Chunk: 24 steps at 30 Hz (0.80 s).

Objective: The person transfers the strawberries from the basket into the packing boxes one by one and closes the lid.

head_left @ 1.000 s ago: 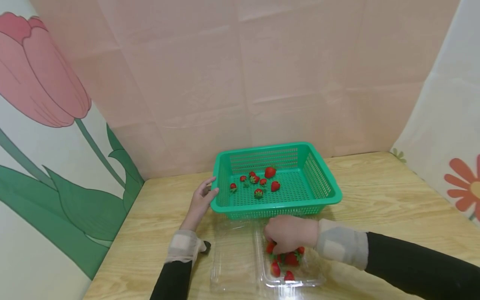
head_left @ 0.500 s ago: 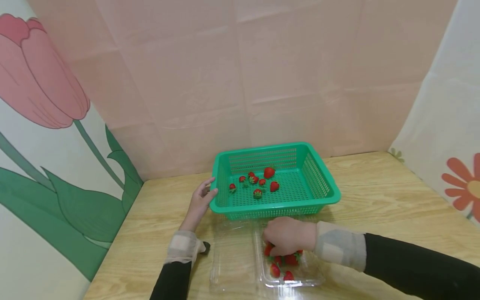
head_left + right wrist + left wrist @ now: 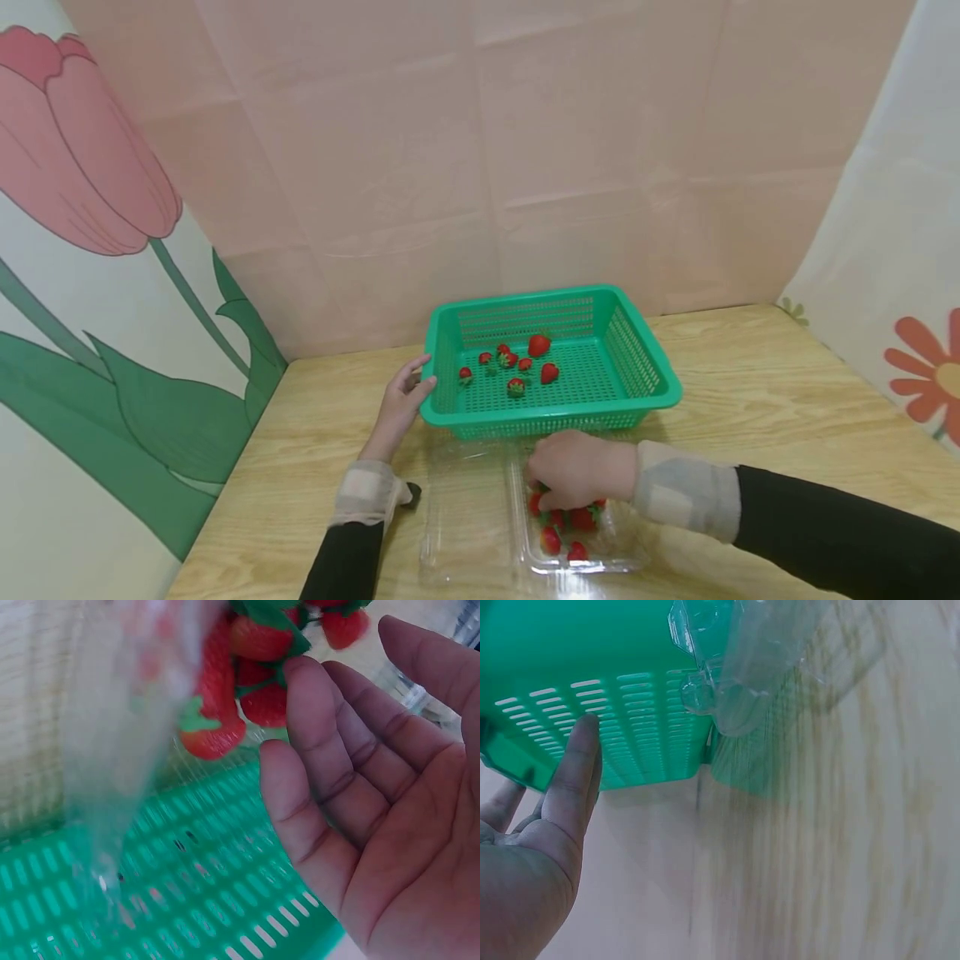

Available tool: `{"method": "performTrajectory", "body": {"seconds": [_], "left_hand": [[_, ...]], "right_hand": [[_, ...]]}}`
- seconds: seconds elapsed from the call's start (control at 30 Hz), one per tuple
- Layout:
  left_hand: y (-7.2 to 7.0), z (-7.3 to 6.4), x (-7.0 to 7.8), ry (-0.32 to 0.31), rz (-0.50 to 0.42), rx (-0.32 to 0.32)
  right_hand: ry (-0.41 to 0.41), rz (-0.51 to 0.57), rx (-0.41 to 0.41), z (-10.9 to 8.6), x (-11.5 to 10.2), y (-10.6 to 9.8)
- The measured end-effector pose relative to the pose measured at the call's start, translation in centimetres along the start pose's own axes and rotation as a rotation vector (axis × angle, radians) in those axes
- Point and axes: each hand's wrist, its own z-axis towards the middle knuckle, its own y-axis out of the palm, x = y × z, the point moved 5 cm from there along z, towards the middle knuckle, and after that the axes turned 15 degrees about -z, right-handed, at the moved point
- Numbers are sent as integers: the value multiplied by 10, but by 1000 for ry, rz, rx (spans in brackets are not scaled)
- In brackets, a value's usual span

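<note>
A green plastic basket (image 3: 555,410) stands on the table with several strawberries (image 3: 539,345) scattered on its floor, mostly toward the left. My left hand (image 3: 400,404) is at the basket's left end, fingers extended; in the left wrist view a finger (image 3: 574,776) lies against the slotted wall. In front of the basket is a clear plastic clamshell box (image 3: 585,568), its lid side folded out flat to the left. My right hand (image 3: 577,471) reaches over the strawberries in it. In the right wrist view, loosely bent fingers (image 3: 319,724) touch strawberries (image 3: 264,703), with the thumb apart; nothing is gripped.
The wooden table (image 3: 750,392) extends to both sides of the basket. A pink cloth backdrop (image 3: 480,167) rises right behind it. Printed flower sheets (image 3: 847,275) border the table at left and right. The clear box lid (image 3: 468,521) lies beside my left forearm.
My right hand shifts only slightly over the strawberries in the clear box. My left hand and the basket stay in place.
</note>
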Motion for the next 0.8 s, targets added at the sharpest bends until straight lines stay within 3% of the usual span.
{"method": "performTrajectory", "body": {"seconds": [0.13, 0.27, 0.47, 0.8], "left_hand": [[2, -3, 4, -6, 21, -1], [-3, 2, -6, 19, 19, 23], [-3, 2, -6, 39, 3, 28], [-2, 2, -6, 10, -11, -4]], "right_hand": [[0, 19, 1, -5, 2, -13], [9, 26, -14, -9, 6, -30], [24, 75, -50, -14, 18, -55], [73, 66, -5, -16, 58, -90]]}}
